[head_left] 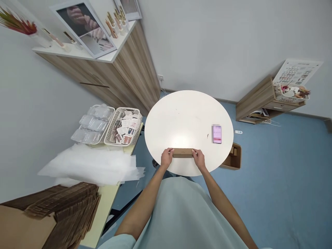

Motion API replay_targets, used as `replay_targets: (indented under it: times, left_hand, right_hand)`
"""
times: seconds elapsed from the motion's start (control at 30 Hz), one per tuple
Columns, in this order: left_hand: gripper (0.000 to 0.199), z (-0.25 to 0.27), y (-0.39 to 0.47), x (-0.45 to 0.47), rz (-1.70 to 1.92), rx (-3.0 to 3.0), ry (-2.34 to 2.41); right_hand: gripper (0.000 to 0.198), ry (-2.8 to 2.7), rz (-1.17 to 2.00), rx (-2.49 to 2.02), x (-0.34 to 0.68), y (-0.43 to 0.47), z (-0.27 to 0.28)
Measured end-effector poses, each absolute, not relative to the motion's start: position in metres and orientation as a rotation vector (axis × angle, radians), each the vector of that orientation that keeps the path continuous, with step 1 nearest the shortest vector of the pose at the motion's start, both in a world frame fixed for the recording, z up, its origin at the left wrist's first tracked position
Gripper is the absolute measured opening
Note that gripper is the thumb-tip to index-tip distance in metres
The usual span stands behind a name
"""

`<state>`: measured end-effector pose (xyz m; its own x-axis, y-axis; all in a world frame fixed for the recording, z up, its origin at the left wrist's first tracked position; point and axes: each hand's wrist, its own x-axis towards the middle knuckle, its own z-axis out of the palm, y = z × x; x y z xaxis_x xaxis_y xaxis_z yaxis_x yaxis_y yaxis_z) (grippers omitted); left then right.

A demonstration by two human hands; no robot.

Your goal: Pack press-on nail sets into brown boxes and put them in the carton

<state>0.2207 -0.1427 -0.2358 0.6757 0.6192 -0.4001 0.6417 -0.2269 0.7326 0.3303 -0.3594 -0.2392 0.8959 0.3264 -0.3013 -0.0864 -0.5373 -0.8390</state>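
A small brown cardboard box (183, 153) is held level over the near part of the round white table (178, 114). My left hand (167, 157) grips its left end, the thumb along the top edge. At the opposite end, my right hand (198, 158) is closed on the box in the same way. The box's front side faces me; its underside and contents are hidden. Right of my hands on the tabletop lies a phone-like object (217, 134) with a blurred pink screen.
On the left side table (103, 204) are a basket of clear plastic packs (94, 121), a basket of printed cards (126, 128), white foam sheets (90, 164) and stacked flat cardboard (70, 211). An open carton (235, 159) stands on the floor at right, near a wooden cabinet (259, 100).
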Motion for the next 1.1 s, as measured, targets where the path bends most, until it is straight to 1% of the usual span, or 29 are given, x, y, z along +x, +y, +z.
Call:
replay_targets:
  times: [0.23,0.43,0.53,0.6,0.7,0.83,0.93,1.1]
  left_hand:
    - [0.025,-0.232,-0.161,0.202,-0.027,1.849,1.029]
    - [0.022,-0.226,-0.176,0.173,-0.034,1.795,1.019]
    - [0.023,-0.226,-0.182,0.155,-0.056,1.697,0.996]
    - [0.027,-0.229,-0.191,0.142,-0.079,1.619,1.000]
    - [0.037,-0.236,-0.209,0.124,-0.102,1.500,1.010]
    - [0.046,-0.238,-0.234,0.106,-0.038,1.401,1.006]
    - [0.047,-0.231,-0.250,0.093,0.097,1.348,0.966]
    - [0.062,-0.205,-0.281,0.074,0.255,1.289,0.859]
  right_hand:
    - [0.070,-0.217,0.593,-2.000,0.314,-0.375,-0.243]
    - [0.066,-0.196,0.560,-1.985,0.288,-0.392,-0.239]
    - [0.062,-0.226,0.550,-1.965,0.266,-0.409,-0.240]
    - [0.066,-0.224,0.542,-1.956,0.249,-0.421,-0.246]
    - [0.078,-0.138,0.564,-1.934,0.225,-0.435,-0.260]
    - [0.089,0.073,0.615,-1.851,0.208,-0.443,-0.268]
    - [0.089,0.166,0.631,-1.706,0.201,-0.451,-0.252]
    - [0.080,0.234,0.550,-1.567,0.189,-0.483,-0.195]
